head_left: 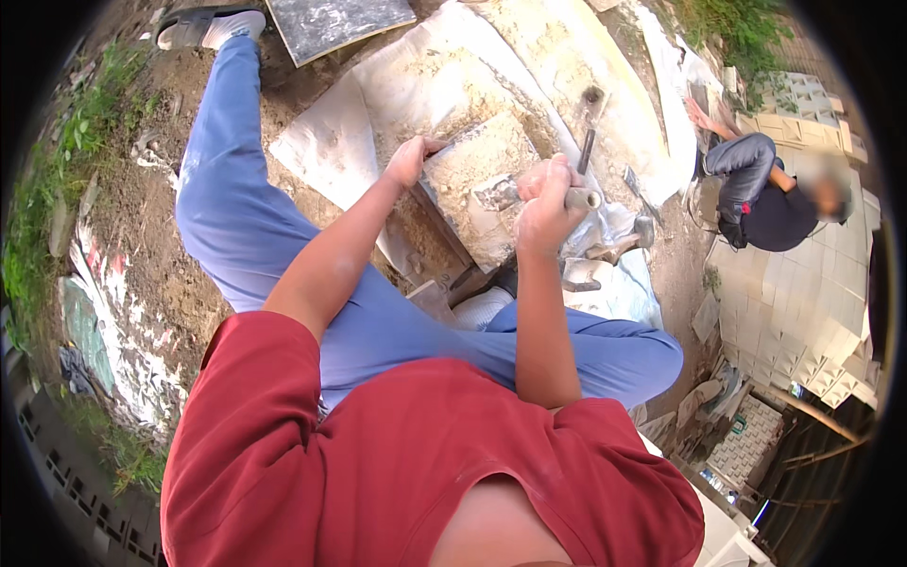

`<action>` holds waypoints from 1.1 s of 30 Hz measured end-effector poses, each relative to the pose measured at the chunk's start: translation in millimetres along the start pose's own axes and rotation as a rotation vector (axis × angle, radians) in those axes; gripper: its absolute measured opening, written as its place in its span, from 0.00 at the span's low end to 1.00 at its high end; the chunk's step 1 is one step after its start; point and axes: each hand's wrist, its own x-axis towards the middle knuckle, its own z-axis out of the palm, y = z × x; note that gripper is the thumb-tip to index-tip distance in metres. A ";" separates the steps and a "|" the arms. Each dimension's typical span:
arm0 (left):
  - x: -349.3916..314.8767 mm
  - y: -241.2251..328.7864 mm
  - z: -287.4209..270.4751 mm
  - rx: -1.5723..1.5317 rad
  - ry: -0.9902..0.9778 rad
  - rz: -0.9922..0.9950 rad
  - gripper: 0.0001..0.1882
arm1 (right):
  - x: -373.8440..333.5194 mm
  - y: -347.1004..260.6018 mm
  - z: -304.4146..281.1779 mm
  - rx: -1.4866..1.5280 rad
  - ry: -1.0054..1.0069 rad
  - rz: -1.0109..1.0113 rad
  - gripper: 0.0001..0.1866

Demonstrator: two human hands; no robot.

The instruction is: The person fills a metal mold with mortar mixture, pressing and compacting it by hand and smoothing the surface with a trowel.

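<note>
In front of my seated body lies a square slab [472,175] coated with crumbly beige powder, tilted on a brownish base. My left hand [408,162] grips its far left edge, with the fingers curled over the rim. Over the slab's right side, my right hand [551,203] is closed round the pale, hollow-ended handle of a flat-headed hand tool [494,194]. The tool's broad head points left and rests on or just above the powder; which of the two I cannot tell. Its head is dusted over, so its exact kind is unclear.
A dusty white sheet [326,142] spreads beneath. Right of the slab lie a hammer [619,244], a dark rod-handled tool [588,146] and a slim metal tool [641,192]. A dark panel [340,24] lies at the far side. Another person [775,203] sits at the right near pale blocks.
</note>
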 end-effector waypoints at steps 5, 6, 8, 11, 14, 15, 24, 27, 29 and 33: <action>1.0 22.4 1.6 -0.379 -0.035 -0.194 0.38 | 14.5 19.5 19.0 -0.099 -0.031 0.159 0.21; 0.5 25.9 -0.1 -0.373 -0.025 -0.185 0.38 | 17.9 18.3 20.4 -0.091 -0.042 0.154 0.21; -6.4 31.2 3.8 -0.141 0.066 -0.142 0.32 | 16.4 6.0 11.4 0.040 0.002 0.048 0.20; -4.7 42.9 9.0 -0.231 0.023 -0.160 0.33 | 18.9 9.9 12.4 0.011 -0.016 0.080 0.21; -3.6 29.6 -7.2 -0.381 0.032 -0.175 0.36 | 29.4 20.0 31.6 -0.034 -0.055 0.176 0.23; -6.4 25.2 -6.5 -0.316 0.035 -0.145 0.37 | 28.9 12.3 27.9 0.021 -0.073 0.108 0.22; -11.9 42.5 -4.6 -0.194 0.017 -0.123 0.30 | 28.3 10.9 48.8 0.026 -0.047 0.100 0.22; -4.9 50.9 2.7 -0.233 -0.058 -0.111 0.31 | 27.1 29.7 41.5 -0.117 -0.080 0.105 0.23; -10.6 38.6 -8.6 -0.354 -0.022 -0.154 0.33 | 27.2 27.2 55.0 -0.234 -0.184 0.188 0.23; -4.5 28.1 -0.4 -0.251 0.025 -0.123 0.35 | 25.0 5.6 53.5 -0.014 -0.047 0.114 0.23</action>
